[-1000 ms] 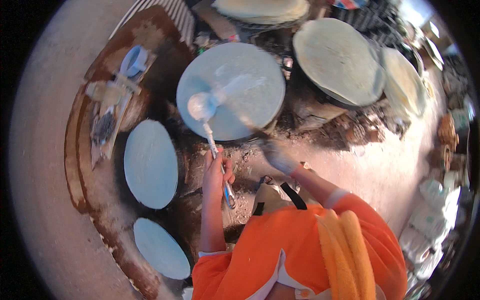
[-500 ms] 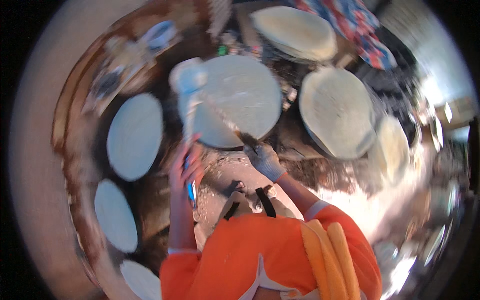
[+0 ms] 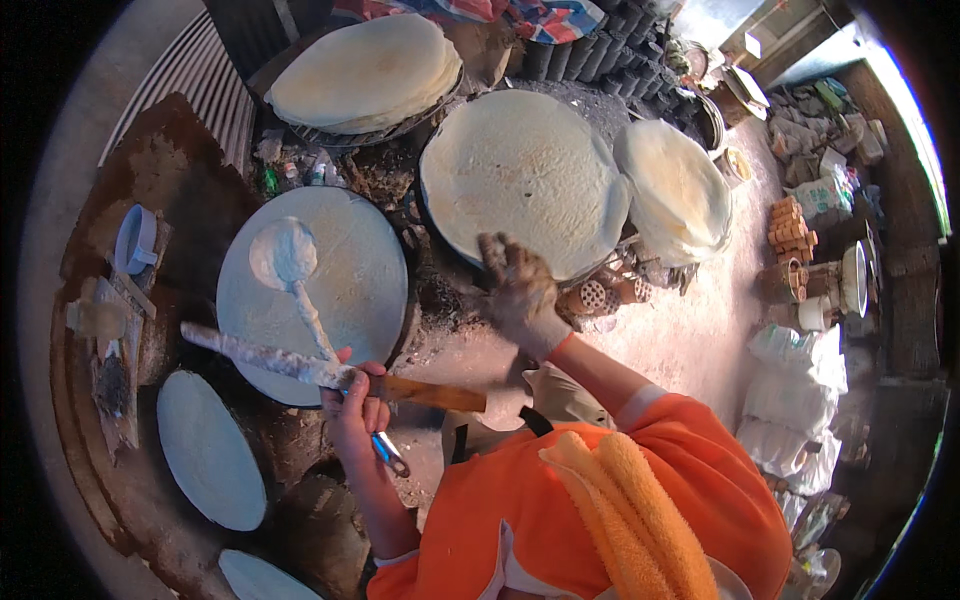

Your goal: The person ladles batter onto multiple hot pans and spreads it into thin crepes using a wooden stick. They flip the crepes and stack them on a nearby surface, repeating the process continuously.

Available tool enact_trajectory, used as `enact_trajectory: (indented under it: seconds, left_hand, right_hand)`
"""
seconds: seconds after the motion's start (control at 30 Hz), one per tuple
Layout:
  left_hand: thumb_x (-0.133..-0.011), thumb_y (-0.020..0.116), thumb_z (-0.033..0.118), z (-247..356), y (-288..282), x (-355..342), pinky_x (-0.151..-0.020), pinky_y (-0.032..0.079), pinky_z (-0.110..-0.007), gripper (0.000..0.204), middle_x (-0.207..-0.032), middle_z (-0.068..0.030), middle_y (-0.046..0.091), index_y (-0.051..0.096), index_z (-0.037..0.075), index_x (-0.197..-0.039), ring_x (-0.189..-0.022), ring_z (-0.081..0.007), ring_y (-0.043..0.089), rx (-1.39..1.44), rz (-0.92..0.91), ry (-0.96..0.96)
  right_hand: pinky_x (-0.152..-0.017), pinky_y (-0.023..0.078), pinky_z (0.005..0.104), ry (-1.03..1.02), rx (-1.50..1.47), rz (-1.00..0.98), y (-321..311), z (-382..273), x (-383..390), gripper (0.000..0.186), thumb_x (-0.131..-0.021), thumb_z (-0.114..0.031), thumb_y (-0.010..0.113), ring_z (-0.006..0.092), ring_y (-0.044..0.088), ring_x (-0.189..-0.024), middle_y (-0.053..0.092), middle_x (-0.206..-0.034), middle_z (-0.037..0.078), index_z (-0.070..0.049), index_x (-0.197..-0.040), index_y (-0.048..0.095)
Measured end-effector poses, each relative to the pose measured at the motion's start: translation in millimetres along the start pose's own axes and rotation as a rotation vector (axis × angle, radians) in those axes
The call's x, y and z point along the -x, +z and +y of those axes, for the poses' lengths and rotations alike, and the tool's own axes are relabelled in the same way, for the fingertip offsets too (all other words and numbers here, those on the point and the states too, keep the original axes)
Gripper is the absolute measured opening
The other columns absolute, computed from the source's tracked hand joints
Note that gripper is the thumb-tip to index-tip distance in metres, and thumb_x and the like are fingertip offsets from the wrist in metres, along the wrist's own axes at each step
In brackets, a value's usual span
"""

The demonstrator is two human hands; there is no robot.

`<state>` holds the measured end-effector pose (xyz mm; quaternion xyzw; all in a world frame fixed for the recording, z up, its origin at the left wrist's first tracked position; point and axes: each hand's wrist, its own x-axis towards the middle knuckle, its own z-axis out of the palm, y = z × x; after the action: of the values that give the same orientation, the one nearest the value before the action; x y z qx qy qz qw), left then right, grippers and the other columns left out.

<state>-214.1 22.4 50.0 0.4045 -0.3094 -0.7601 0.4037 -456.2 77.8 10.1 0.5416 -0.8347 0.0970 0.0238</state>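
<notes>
My left hand (image 3: 358,405) is closed round two tools. One is a ladle (image 3: 283,252) coated in pale batter, its bowl over the round griddle (image 3: 385,235) spread with batter. The other is a long wooden batter spreader (image 3: 435,391), crusted with batter at its left end. My right hand (image 3: 520,290), in a soiled work glove, has its fingers apart at the near edge of a large thin pancake (image 3: 525,180). This pancake covers a second round griddle. Whether the fingertips touch its edge is hard to tell.
Stacked pancakes (image 3: 365,75) lie at the back left. Another folded pancake (image 3: 675,185) rests right of the griddle. Further batter-covered rounds (image 3: 210,450) stand at the left. Perforated coal briquettes (image 3: 590,298) sit beneath the griddle, and white sacks (image 3: 795,370) stand at the right.
The spreader has passed from my right hand into my left, beside the ladle. My gloved right hand has moved to the pancake's edge. The view has swung right.
</notes>
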Motion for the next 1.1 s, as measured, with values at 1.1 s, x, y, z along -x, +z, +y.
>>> enact_trajectory:
  seconds: [1.1]
  left_hand:
    - [-0.095,0.035,0.015,-64,196,-6,-0.029,0.037,-0.02,0.048,-0.082,-0.0152,0.049,0.014,-0.005,-0.133,-0.034,-0.0043,0.038,0.277,-0.628,-0.037]
  right_hand:
    - [-0.065,0.05,0.0339,1.054,0.044,0.436,4,510,73,0.048,-0.083,-0.037,0.057,0.0253,0.059,-0.08,0.056,-0.1,0.013,-0.003,-0.114,0.049]
